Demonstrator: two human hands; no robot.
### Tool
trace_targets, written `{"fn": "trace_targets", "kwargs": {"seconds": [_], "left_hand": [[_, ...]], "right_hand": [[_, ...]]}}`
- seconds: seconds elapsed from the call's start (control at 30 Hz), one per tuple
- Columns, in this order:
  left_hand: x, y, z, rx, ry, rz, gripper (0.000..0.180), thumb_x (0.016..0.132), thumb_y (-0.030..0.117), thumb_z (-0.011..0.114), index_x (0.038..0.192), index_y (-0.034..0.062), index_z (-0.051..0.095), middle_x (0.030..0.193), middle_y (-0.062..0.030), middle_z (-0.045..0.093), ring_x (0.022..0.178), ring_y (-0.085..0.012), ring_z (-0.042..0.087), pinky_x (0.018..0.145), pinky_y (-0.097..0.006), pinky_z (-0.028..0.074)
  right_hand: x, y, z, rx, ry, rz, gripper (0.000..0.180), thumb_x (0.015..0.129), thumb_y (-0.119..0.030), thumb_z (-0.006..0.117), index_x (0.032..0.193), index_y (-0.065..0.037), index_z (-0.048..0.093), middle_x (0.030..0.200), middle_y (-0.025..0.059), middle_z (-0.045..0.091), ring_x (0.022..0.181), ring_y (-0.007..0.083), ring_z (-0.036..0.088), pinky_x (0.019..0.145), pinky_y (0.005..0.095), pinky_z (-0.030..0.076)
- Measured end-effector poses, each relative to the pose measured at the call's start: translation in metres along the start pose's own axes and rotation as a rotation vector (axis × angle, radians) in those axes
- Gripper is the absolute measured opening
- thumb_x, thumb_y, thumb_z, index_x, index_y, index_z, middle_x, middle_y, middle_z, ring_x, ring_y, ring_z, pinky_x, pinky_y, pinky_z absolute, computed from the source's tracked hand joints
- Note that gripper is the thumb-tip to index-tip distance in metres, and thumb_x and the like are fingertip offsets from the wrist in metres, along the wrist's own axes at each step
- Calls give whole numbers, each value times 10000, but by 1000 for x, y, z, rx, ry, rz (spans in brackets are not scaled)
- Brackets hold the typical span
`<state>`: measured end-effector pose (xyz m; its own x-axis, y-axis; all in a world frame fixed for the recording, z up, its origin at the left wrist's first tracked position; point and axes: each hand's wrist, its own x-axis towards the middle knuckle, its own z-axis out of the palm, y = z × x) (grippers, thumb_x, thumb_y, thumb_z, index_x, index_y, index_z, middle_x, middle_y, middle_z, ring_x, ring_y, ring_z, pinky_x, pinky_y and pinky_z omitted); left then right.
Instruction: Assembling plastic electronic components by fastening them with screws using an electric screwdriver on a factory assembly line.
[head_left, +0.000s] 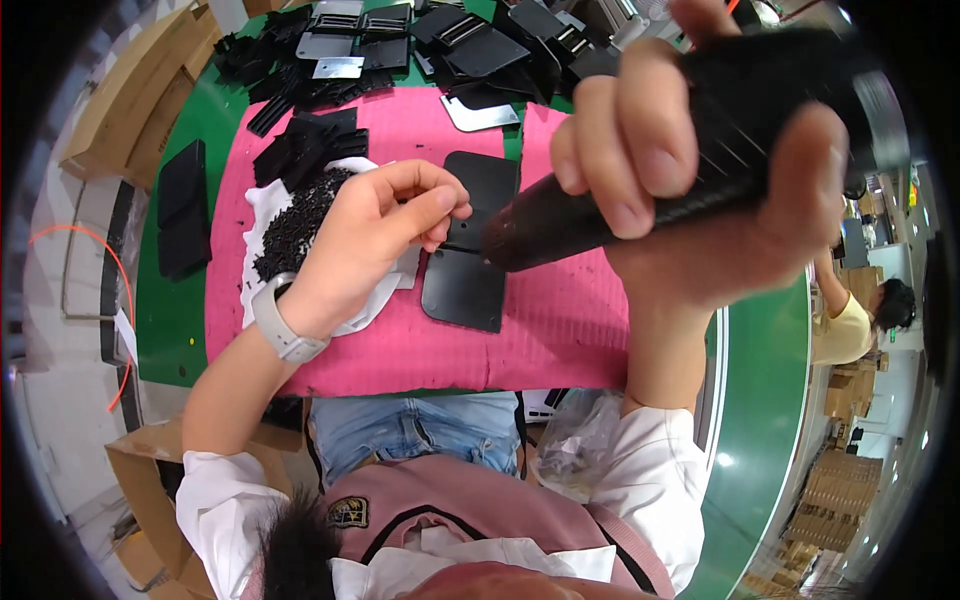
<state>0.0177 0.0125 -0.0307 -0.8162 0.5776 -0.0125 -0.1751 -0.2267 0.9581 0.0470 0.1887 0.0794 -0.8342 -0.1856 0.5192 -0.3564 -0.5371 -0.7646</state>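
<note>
Screwdriver (690, 170), black and ribbed, sits gripped in the right hand (700, 180), fingers wrapped round its barrel, tip angled down at one black hinged plate (470, 250) lying mid-mat on the pink mat (560, 330). Left hand (375, 240) pinches thumb to forefinger just over the plate's left edge; what it pinches is too small to tell. Black screws (295, 225) heap on white cloth (262, 205) beside it. More black plates (400, 40) crowd the desk's far edge; a brown carton (130, 100) stands at its far left corner.

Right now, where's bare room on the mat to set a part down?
Free: pink mat near edge, below the flat black plate; also its top strip. Crowded: heap of small black screws on white cloth at left, and stacked black parts at the far end.
</note>
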Motion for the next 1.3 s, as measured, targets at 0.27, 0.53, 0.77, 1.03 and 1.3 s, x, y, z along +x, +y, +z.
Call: {"fn": "trace_targets", "kwargs": {"seconds": [0.27,0.53,0.77,1.03,1.3], "left_hand": [[-6,-11,2,-115,-45,-148,226,965,211,526,962,1,611,844,-31,610,671,-47,504,606,-188,412],[-11,-11,-4,-140,-32,-88,160,908,135,617,971,-11,636,851,-53,634,668,-54,525,601,-197,443],[-17,-13,-7,-73,14,-58,169,876,92,649,993,-29,651,860,-82,652,656,-74,546,616,-210,471],[-20,-8,-17,-403,-54,-258,241,882,135,653,1056,-32,634,838,-99,651,621,-58,544,509,-191,398],[-6,-15,-9,442,175,-23,354,921,254,588,1061,-71,594,572,-54,586,493,-77,534,461,-238,389]], "right_hand": [[-14,-4,-46,-321,-239,-90,625,868,-632,483,1208,-108,475,705,-37,457,538,105,434,659,309,388],[-17,9,-47,-173,-166,-147,561,882,-587,492,1198,-124,480,691,-35,452,534,103,433,635,307,392],[-16,17,-47,-110,-203,-129,556,885,-579,495,1192,-115,479,691,-26,454,538,105,440,632,308,391],[-21,25,-40,11,-86,-123,544,887,-564,499,1173,-102,494,692,-20,458,544,106,438,630,303,382],[-14,37,-39,-283,21,-81,481,901,-479,477,1144,-64,457,614,26,455,447,124,411,504,311,387]]}}
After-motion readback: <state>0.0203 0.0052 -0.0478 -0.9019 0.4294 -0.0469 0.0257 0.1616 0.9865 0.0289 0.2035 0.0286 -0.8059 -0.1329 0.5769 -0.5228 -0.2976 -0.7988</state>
